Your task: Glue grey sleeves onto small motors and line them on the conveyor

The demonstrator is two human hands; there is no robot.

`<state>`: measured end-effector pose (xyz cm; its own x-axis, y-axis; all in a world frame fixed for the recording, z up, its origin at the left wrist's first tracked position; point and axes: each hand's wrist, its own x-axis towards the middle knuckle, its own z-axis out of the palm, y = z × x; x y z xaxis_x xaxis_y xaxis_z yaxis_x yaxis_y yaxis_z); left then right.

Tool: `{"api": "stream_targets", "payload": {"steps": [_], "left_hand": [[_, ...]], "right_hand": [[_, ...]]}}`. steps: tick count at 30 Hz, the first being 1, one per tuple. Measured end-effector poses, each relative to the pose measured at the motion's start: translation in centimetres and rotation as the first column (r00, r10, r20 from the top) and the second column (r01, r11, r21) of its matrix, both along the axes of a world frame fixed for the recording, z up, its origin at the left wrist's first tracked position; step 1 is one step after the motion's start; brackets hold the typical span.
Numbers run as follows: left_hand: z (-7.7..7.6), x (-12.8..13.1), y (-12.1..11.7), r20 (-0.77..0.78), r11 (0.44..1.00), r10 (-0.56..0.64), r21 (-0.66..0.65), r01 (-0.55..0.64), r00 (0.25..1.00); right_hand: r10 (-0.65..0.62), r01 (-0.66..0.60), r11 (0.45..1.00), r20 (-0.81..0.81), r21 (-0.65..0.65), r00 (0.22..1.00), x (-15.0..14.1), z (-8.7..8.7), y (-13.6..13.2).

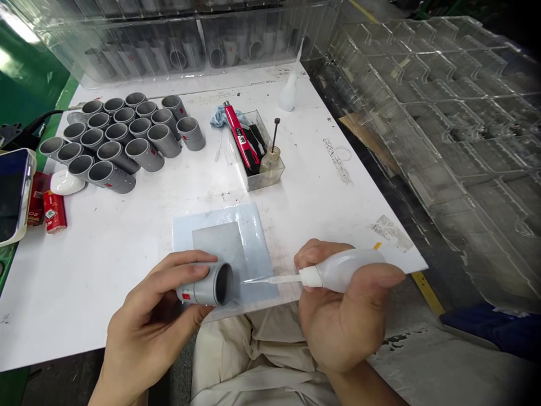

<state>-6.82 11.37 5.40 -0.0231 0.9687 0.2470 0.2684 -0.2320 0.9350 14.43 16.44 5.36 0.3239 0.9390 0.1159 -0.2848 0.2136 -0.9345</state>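
Note:
Near the table's front edge, my left hand (152, 313) grips a short grey plastic tube (200, 286) with a red mark, its open end turned to the right. My right hand (342, 316) is wrapped round a white squeeze bottle (353, 269), which lies nearly level. The bottle's thin clear nozzle points left, its tip just apart from the tube's opening. Beneath them on the table is a light blue sheet (260, 242) in clear film, with a grey square pad (222, 239) on it.
Several similar grey tubes (127, 135) stand grouped at the back left. A clear tray (264, 183) holds a red-handled tool (240, 135) and a small glass bottle (270, 160). Another squeeze bottle (288, 93) stands behind. Stacked clear plastic trays (456, 113) lie right; a phone (14, 194) is left.

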Motion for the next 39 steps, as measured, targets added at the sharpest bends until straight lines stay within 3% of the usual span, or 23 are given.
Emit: {"api": "stream_targets", "payload": {"steps": [3, 9, 31, 39], "left_hand": [[0.33, 0.03, -0.06, 0.014, 0.997, 0.025, -0.072, -0.024, 1.000], [0.68, -0.28, -0.13, 0.026, 0.987, -0.068, -0.143, 0.071, 0.997], [0.61, -0.07, -0.08, 0.043, 0.991, -0.055, -0.121, 0.060, 0.998], [0.57, -0.17, -0.08, 0.034, 0.992, -0.069, -0.104, 0.072, 0.997]], "right_hand": [[0.018, -0.018, 1.000, 0.002, 0.012, 1.000, -0.12, 0.09, -0.05], [0.000, 0.002, 1.000, 0.049, -0.031, 0.999, -0.28, 0.25, -0.37], [0.009, -0.002, 0.999, 0.139, -0.053, 0.990, -0.18, -0.15, -0.59], [0.062, -0.059, 0.998, 0.105, -0.031, 0.993, 0.01, 0.01, -0.52]]}}
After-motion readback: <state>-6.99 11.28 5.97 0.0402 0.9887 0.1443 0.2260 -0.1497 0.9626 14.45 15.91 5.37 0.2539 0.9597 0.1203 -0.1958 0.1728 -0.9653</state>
